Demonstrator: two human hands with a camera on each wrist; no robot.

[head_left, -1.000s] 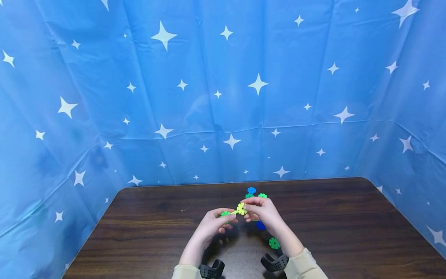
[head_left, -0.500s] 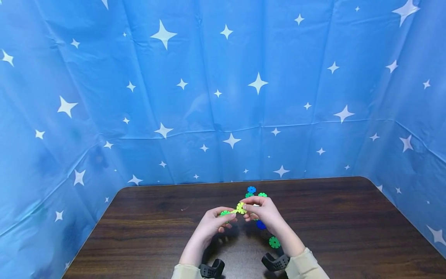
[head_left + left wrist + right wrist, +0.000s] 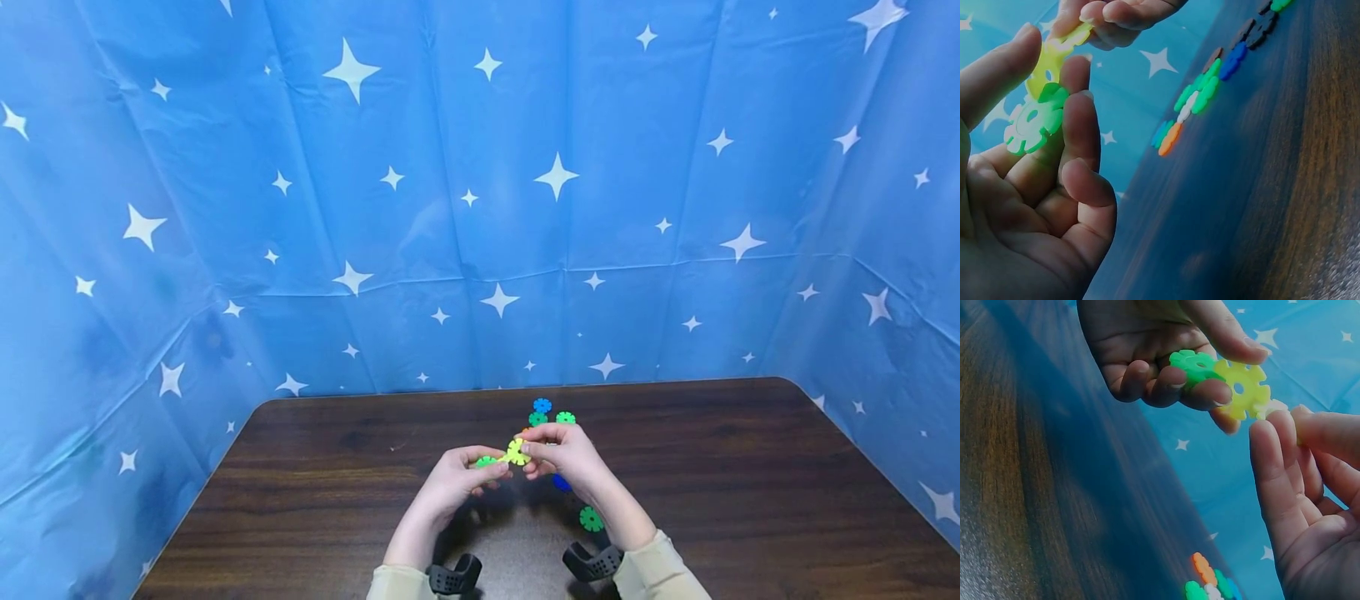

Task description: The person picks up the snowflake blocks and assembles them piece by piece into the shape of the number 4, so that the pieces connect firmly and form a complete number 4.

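My left hand (image 3: 459, 477) pinches a yellow notched disc (image 3: 1249, 390) between thumb and fingers. A green notched disc (image 3: 1034, 124) is slotted into that disc and sits over the curled fingers. From the other side my right hand (image 3: 568, 457) grips a second yellow notched disc (image 3: 517, 452) by its edge with thumb and fingertips. The two yellow discs meet at their rims, at an angle to each other, in both wrist views. My right fingers cover much of the second one. Both hands are raised over the dark wooden table (image 3: 337, 500).
Flat on the table behind and below my right hand lie several more notched discs: a light blue one (image 3: 542, 405), a bright green one (image 3: 566, 417), a dark blue one (image 3: 1233, 61), an orange one (image 3: 1170, 139) and a green one (image 3: 591, 519). A blue star-patterned curtain (image 3: 480, 208) surrounds the table.
The yellow disc in my right hand has shifted slightly left and down, closer against the left hand's piece. An orange disc now shows beside the right fingertips. Otherwise both hands stay in place.
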